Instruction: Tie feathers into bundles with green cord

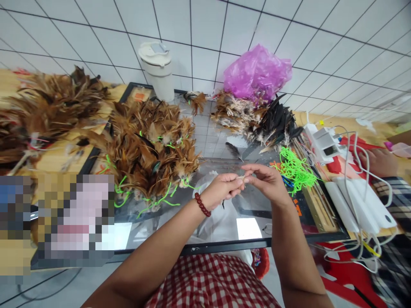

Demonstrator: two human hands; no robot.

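Your left hand (221,188) and right hand (268,182) meet over glass desk (224,239), both grips pinched on small feather piece (243,176), right of brown feather pile (150,149); raised for close work.

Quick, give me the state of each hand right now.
Left hand: fingers pinched shut on a small pale feather piece.
Right hand: fingertips pinched on the same piece.
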